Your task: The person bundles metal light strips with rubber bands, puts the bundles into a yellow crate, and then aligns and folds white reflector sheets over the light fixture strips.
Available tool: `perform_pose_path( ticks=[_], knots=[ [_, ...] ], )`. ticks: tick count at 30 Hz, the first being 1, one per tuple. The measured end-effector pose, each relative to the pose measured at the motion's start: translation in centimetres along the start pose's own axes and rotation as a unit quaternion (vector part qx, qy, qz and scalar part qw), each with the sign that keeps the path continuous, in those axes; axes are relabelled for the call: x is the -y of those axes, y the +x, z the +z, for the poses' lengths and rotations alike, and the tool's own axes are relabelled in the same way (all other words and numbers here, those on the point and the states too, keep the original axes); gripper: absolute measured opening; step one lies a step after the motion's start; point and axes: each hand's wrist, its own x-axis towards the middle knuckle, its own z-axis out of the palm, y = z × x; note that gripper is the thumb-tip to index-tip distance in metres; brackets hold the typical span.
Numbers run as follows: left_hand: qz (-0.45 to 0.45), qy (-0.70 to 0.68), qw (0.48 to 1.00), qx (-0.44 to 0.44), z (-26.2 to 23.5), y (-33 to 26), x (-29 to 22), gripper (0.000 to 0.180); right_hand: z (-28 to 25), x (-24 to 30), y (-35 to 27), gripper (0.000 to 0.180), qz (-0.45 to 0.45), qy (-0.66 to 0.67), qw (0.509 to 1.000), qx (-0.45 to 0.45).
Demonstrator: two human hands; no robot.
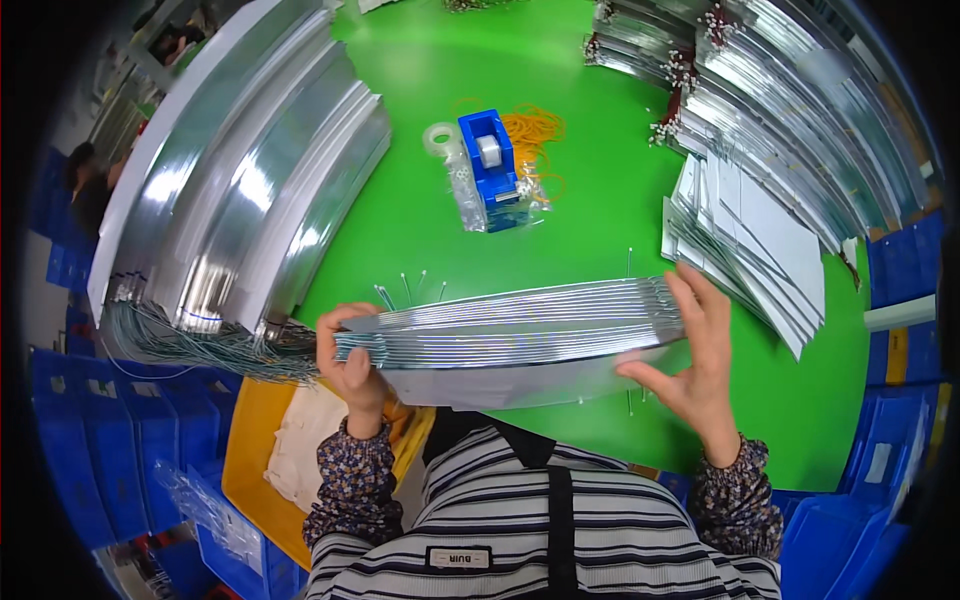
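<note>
A stack of thin silvery strips [520, 325] is held crosswise in front of me, edges facing up, with a pale flat sheet or side [480, 386] along its near face. My left hand [352, 365] is closed round the left end, where short greenish wires stick out by the thumb. At the other end my right hand [700, 350] spans the stack, fingers on the far corner and thumb along the near edge. Several thin pins [406, 284] with pale tips show just beyond the stack. What lies under it is hidden.
A blue tape dispenser [487, 165] stands mid-table beside orange rubber bands [535, 130] and a clear tape roll [438, 139]. Long silvery strips [240, 180] are piled at left, more strips [800, 110] at right, near white sheets [760, 230] with wires. A yellow bin [247, 450] sits lower left.
</note>
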Motion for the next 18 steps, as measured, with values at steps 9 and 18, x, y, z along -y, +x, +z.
perform_pose_path(
  ticks=[9,18],
  knots=[
    [0.029,0.086,0.996,0.007,1.3,-0.3,0.6,0.075,1.2,1.2,1.9,0.074,0.013,-0.148,0.988,-0.041],
    [0.048,0.079,0.996,0.011,-0.3,-0.6,0.8,0.076,0.0,-3.0,1.6,0.096,-0.019,0.035,0.996,-0.079]
  ],
)
